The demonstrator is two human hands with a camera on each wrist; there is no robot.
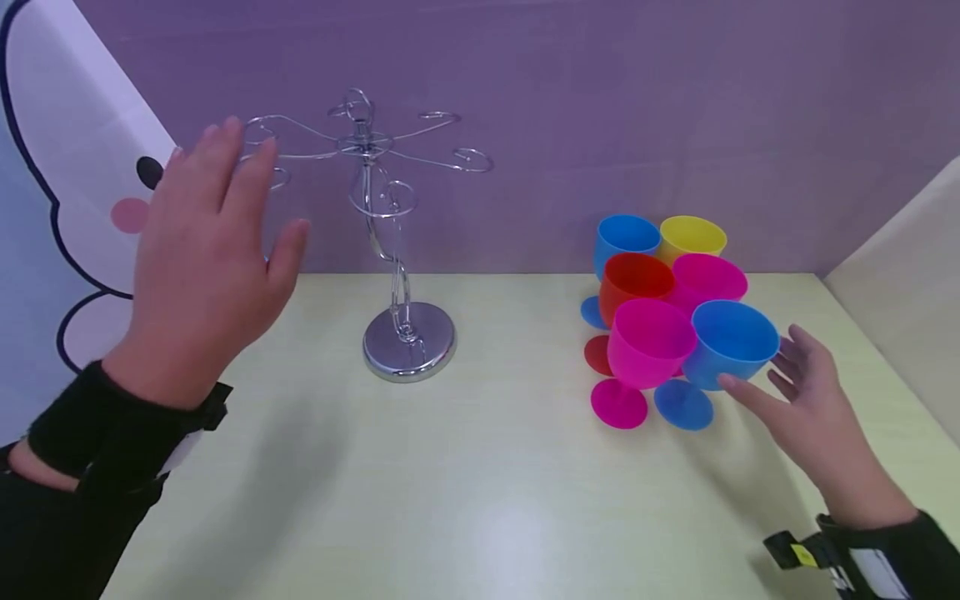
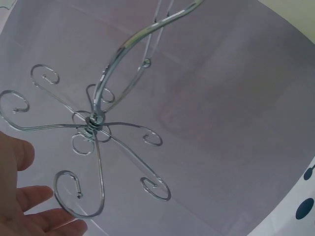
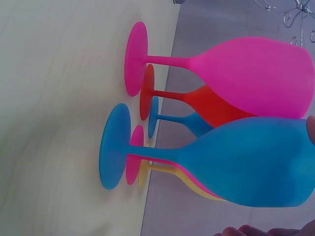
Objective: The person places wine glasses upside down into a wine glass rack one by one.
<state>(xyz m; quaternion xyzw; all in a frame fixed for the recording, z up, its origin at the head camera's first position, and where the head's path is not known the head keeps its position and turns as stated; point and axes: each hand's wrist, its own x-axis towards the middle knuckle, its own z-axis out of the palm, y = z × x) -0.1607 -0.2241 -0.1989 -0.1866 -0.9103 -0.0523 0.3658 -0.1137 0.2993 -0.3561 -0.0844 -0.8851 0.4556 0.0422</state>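
Note:
Near the left side of a chrome wire stand [image 1: 408, 337], my left hand [image 1: 206, 258] is raised with fingers extended. The left wrist view shows its fingertips close to one curled wire arm [image 2: 101, 187]; whether they touch it I cannot tell. My right hand [image 1: 817, 417] is beside the front blue goblet [image 1: 731, 342], thumb and fingers spread at its bowl and not closed round it. In the right wrist view the thumb [image 3: 311, 129] overlaps the bowl near the rim; contact is unclear. Next to that goblet stands a pink goblet [image 1: 651, 342].
Behind these two stand a red goblet [image 1: 633, 283], another pink goblet [image 1: 708, 279], a blue one [image 1: 626, 233] and a yellow one [image 1: 693, 233], all upright. A purple backdrop [image 1: 525, 125] rises behind the pale table [image 1: 487, 467]. A white panel [image 1: 907, 275] borders the right.

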